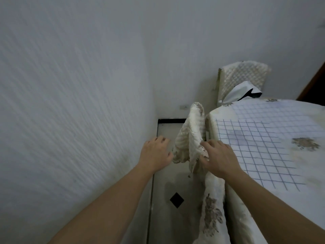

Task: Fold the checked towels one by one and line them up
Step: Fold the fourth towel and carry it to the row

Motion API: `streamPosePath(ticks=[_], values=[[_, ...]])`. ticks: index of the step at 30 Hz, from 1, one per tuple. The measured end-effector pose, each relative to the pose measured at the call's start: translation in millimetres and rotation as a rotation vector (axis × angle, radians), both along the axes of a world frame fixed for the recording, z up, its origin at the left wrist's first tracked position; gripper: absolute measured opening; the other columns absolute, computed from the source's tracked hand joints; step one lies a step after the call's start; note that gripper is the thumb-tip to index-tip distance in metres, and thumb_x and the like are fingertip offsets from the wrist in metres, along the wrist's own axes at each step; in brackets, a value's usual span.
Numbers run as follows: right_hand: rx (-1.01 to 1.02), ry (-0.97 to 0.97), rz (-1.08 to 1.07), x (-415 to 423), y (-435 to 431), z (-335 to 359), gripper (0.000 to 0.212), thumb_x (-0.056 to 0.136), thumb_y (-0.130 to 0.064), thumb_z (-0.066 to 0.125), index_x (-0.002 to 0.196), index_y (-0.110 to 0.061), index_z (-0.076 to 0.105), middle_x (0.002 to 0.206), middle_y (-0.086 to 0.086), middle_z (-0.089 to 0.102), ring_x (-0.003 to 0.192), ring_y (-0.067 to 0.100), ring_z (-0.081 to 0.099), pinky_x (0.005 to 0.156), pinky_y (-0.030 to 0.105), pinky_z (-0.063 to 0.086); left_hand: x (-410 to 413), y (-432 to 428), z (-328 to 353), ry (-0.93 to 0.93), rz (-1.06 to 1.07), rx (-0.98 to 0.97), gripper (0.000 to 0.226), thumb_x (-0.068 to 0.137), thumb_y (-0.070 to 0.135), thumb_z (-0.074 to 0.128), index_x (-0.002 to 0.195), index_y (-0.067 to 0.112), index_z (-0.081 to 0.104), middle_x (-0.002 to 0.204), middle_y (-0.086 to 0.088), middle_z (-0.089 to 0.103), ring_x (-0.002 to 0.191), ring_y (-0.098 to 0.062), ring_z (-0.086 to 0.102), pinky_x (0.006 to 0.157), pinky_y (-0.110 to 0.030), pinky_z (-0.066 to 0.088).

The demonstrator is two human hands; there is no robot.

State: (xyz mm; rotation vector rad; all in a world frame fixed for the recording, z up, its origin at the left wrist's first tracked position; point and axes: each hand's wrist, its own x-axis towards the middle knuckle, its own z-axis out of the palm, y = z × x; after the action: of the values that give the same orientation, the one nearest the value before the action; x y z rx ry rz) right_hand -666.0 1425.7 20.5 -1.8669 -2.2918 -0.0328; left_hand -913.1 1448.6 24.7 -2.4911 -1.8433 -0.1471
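I see both arms stretched forward; left hand [155,154] spread open, right hand [219,160] pinching cloth [191,134] (fingers curled).

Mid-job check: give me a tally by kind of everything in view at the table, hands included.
Checked towels: 2, fainter towel and darker-lined towel, apparently overlapping
Floral tablecloth: 1
Covered chair: 1
White-and-black item on the chair: 1
Hands: 2, left hand free, right hand gripping the tablecloth
Total: 7
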Motion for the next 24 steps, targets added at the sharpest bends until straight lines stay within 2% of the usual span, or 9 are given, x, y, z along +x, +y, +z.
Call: streamPosePath(ticks=[7,12,16,24], values=[[0.020,-0.060,-0.067,-14,64,3,0.046,0.090,-0.053,0.048,0.128,-0.030,0.056,0.118,-0.005,0.062,0.102,0.018,0.059,0.089,0.038,0.048,-10,88,-15,0.010,-0.039,-0.028,0.056,0.093,0.049,0.044,0.141,0.021,0.045,0.134,-0.004,0.054,0.119,-0.026,0.050,0.092,-0.040,0.043],[0.017,-0.082,-0.149,-1,102,-11,0.041,0.088,-0.052,0.048,0.119,-0.029,0.060,0.115,-0.004,0.065,0.100,0.018,0.061,0.087,0.038,0.049,2,160,-17,0.017,-0.113,-0.038,0.053,0.092,0.047,0.042,0.136,0.019,0.048,0.132,-0.005,0.054,0.117,-0.025,0.051,0.092,-0.040,0.045],[-0.017,-0.052,-0.239,21,145,-34,0.044,0.087,-0.053,0.042,0.118,-0.027,0.062,0.113,-0.002,0.065,0.101,0.022,0.061,0.088,0.041,0.049,31,230,-21,-0.014,-0.191,-0.005,0.060,0.084,0.048,0.035,0.134,0.018,0.050,0.130,-0.003,0.056,0.114,-0.024,0.052,0.088,-0.041,0.049],[0.066,0.040,-0.315,69,281,-57,0.049,0.086,-0.051,0.041,0.117,-0.022,0.066,0.108,0.003,0.067,0.093,0.027,0.064,0.079,0.042,0.049,127,382,-28,-0.070,-0.398,0.050,0.052,0.086,0.043,0.052,0.133,0.020,0.055,0.122,-0.001,0.062,0.108,-0.025,0.058,0.080,-0.039,0.051]])
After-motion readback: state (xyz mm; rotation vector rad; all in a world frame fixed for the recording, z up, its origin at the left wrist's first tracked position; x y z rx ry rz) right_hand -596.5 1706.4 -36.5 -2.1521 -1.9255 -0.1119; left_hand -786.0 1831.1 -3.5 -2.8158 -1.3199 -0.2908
